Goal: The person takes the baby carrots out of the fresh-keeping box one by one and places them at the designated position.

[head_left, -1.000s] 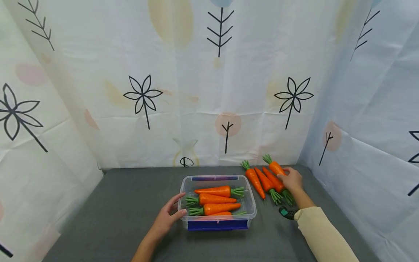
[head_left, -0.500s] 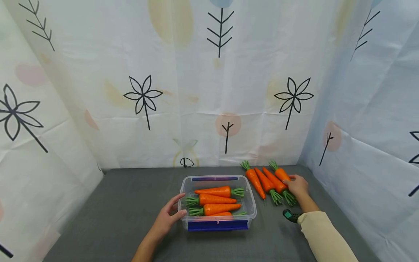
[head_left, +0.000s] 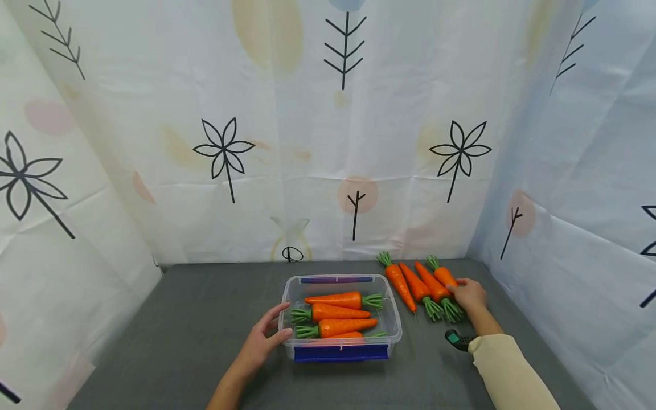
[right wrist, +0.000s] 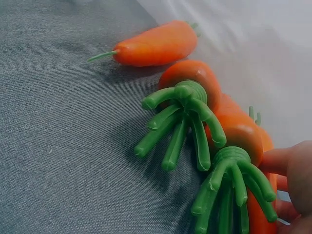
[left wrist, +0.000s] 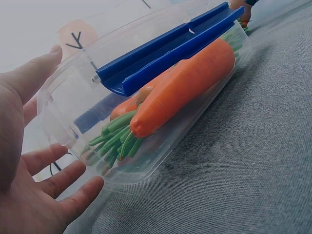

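Left hand (head_left: 260,343) splayed against clear plastic box (head_left: 392,319), right hand (head_left: 470,295) gripping glossy tapered carrot (head_left: 445,276)

**Screened-off nook, patterned sheets (head_left: 400,85) on three sides!**

And what a snug little booth: creased, pale fabric rising left, right and straight ahead, closing in a grey, cloth-covered bench (head_left: 215,319)! Across the print go line-drawn black flowers (head_left: 224,149) and twigs (head_left: 345,51), soft yellow blobs (head_left: 267,34) behind them, a homely curtain look. It reads as a makeshift recording corner; home, studio or lab beyond, the cloth hides which!
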The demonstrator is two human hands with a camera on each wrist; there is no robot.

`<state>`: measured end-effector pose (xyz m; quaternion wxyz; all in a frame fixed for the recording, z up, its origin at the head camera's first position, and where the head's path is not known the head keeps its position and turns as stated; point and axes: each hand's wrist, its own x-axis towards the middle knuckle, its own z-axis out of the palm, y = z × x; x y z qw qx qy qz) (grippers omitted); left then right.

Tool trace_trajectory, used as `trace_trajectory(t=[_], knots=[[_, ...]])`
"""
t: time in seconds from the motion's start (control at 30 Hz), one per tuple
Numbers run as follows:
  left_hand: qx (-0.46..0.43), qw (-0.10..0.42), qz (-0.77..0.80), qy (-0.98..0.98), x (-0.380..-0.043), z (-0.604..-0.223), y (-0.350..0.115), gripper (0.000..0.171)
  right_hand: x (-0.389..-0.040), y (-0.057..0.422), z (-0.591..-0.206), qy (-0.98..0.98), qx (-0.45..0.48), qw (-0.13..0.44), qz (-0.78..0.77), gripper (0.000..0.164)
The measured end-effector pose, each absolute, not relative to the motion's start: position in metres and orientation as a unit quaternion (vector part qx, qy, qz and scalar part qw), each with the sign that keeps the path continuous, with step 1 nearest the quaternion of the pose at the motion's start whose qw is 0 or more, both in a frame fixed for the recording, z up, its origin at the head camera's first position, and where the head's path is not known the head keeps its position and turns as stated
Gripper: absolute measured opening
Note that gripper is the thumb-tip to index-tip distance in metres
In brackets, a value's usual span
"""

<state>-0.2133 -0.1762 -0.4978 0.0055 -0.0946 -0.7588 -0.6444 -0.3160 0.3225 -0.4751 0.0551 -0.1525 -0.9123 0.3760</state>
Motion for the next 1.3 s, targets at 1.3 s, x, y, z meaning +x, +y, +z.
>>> trace_trajectory(t=[1.3], knots=[[-0.081, 0.007, -0.646, -0.759, -0.215, -0.5, -0.177, 0.05, -0.263, 0.257, -0.441, -0.861, -0.052, 0.171, 0.476, 0.041]])
